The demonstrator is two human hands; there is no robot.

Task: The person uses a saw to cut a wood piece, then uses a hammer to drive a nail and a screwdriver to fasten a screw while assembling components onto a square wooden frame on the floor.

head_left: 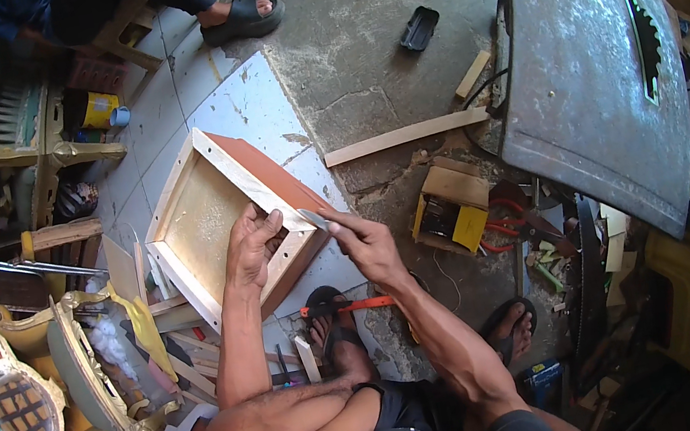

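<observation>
An open wooden box (250,163), with pale edge strips, reddish-brown outer sides and dark holes along its rim, stands tilted in front of me. Pale dust lies on its light inner panel. My left hand (250,245) grips the rim near the close right corner, thumb on top and fingers curled inside. At that same corner my right hand (366,248) is closed on a small flat grey piece (313,218), its edge against the pale wood. Most of that piece is hidden by my fingers, so its kind is unclear.
To the right stands a metal saw table (582,75) with a toothed circular blade (650,46). A wood strip (405,136), a yellow box (452,211) and an orange-handled tool (360,304) lie around. Gilded carved furniture (71,380) fills the left. Another person's sandalled foot (244,18) is beyond.
</observation>
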